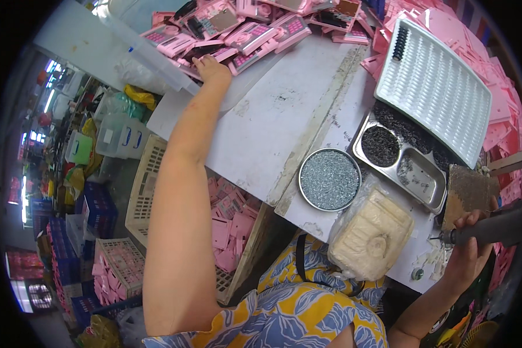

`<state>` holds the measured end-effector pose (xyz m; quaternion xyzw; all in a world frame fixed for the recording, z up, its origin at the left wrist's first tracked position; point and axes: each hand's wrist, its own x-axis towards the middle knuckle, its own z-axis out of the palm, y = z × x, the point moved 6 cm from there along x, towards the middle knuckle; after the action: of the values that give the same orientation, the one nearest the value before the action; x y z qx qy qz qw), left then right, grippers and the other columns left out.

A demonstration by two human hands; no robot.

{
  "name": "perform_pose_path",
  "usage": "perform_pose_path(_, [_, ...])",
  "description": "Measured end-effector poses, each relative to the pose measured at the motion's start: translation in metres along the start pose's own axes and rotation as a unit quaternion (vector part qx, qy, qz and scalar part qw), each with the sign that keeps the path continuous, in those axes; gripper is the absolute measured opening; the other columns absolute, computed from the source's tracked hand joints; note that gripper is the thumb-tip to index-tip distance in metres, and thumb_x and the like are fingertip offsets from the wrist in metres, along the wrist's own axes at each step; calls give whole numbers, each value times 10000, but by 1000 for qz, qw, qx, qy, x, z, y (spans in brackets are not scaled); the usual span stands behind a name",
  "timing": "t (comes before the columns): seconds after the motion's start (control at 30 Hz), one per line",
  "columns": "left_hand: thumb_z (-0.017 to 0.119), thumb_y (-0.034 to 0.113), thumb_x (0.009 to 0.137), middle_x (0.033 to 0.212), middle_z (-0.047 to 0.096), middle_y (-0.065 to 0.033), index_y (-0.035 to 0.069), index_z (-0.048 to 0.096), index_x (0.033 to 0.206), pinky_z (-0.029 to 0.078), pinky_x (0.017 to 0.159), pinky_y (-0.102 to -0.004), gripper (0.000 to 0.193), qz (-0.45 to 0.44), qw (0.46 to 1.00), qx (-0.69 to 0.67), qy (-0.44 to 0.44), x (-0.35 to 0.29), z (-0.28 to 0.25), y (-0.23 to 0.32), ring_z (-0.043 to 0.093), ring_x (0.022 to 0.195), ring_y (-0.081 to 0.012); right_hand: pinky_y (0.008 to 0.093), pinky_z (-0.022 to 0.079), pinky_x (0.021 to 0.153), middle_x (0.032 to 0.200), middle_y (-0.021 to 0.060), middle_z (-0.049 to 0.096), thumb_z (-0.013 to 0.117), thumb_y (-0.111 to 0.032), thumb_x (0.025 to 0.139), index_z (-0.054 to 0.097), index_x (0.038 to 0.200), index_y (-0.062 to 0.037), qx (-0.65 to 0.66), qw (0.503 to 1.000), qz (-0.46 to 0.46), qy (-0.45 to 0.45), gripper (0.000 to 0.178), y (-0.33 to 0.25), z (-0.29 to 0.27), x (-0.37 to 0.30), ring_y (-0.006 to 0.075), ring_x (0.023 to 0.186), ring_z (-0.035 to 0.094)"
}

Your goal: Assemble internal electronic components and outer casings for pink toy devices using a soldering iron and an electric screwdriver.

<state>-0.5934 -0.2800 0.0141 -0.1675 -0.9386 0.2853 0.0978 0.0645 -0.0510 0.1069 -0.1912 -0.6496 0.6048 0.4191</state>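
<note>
My left hand (210, 67) reaches far out to the edge of a heap of pink calculators (249, 37), lying in a clear plastic bin (177, 75). Its fingers are apart and touch one of the pink pieces; no firm grip shows. At the right, my right hand (470, 252) is wrapped round a dark electric screwdriver (496, 226), its thin bit pointing left over the table edge. Near that tip lie a small round green part (417, 273) and loose scraps. A beige block wrapped in clear plastic (372, 235) rests closer to my body.
A round tin of small silvery pieces (330, 179) stands mid-table beside a metal tray (414, 174) with dark screws. Over that tray leans a white ridged panel (435, 87). Pink casings (504, 98) pile up at the far right. Below the table sit crates (145, 191) of pink parts.
</note>
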Motion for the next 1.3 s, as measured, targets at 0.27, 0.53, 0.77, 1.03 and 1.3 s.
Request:
perform_pose_path(0.27, [623, 188, 909, 1254, 631, -272, 50, 673, 1266, 576, 857, -475, 386, 70, 921, -275, 266, -35, -131, -79, 712, 994, -348, 417, 461, 1011, 1294, 236, 578, 615, -130, 907, 429, 1421, 67, -237, 902, -326, 154, 581, -53, 17, -19, 282, 1163, 589])
perform_pose_path(0.53, [636, 162, 971, 1471, 500, -129, -22, 319, 1557, 540, 933, -324, 692, 204, 363, -909, -33, -317, -164, 52, 574, 1258, -224, 365, 454, 1033, 1326, 135, 582, 722, -279, 914, 422, 1474, 16, 96, 970, 136, -176, 700, 69, 137, -49, 211, 1227, 556])
perform_pose_path(0.77, [771, 97, 837, 1335, 540, -146, 25, 556, 1361, 476, 801, -280, 571, 383, 547, -708, -229, -490, -139, 102, 554, 1078, -160, 312, 531, 885, 1153, 73, 678, 581, -291, 1021, 568, 1291, 14, 233, 931, 269, -73, 407, 99, 54, -66, 149, 1000, 656])
perform_pose_path(1.03, [805, 95, 731, 949, 619, -43, 107, 687, 973, 418, 824, -409, 269, 569, 597, -553, 117, -477, -131, 141, 599, 909, -254, 405, 463, 534, 591, 129, 609, 701, -425, 898, 635, 731, -22, -440, 880, 127, -125, 441, 90, 10, -71, 321, 554, 620])
perform_pose_path(1.3, [783, 120, 768, 861, 581, -23, 120, 708, 967, 379, 762, -394, 212, 601, 547, -579, 65, -478, -132, 165, 554, 801, -234, 413, 439, 538, 612, 139, 595, 725, -452, 863, 645, 698, -31, -452, 861, 154, -175, 458, 121, -5, -41, 322, 530, 560])
